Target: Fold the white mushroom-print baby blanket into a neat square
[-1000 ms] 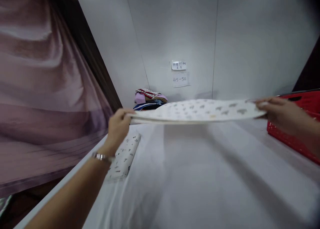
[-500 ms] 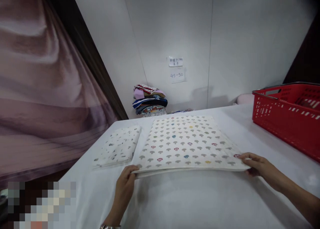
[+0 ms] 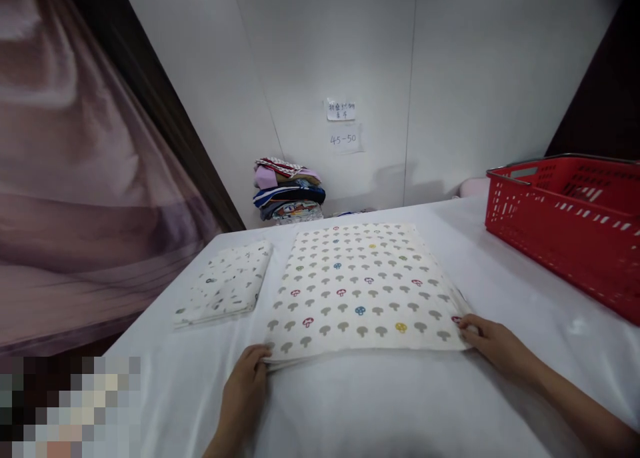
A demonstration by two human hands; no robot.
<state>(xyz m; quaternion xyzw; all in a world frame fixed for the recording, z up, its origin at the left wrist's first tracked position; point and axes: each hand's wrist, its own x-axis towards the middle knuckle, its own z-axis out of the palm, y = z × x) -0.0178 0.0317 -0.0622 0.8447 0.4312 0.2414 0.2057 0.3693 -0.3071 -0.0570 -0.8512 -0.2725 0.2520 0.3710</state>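
Note:
A white cloth with a mushroom print (image 3: 357,291), folded in layers, lies across the middle of the white-covered table (image 3: 380,405). My left hand (image 3: 247,381) pinches its near left corner between thumb and fingers. At the near right corner, my right hand (image 3: 485,338) grips the cloth in the same way. The near edge runs fairly straight between both hands. To the left lies a second folded white cloth (image 3: 225,281) with a small dark print, apart from my hands.
A red plastic basket (image 3: 560,221) stands on the table at the right. Behind the far edge rises a pile of folded fabrics (image 3: 290,195) against the wall. A pink curtain (image 3: 90,198) hangs at the left. Paper signs (image 3: 344,139) are stuck on the wall.
The near edge of the mushroom cloth has come slightly closer to me, with both hands still holding its corners. The whole view has shifted a little.

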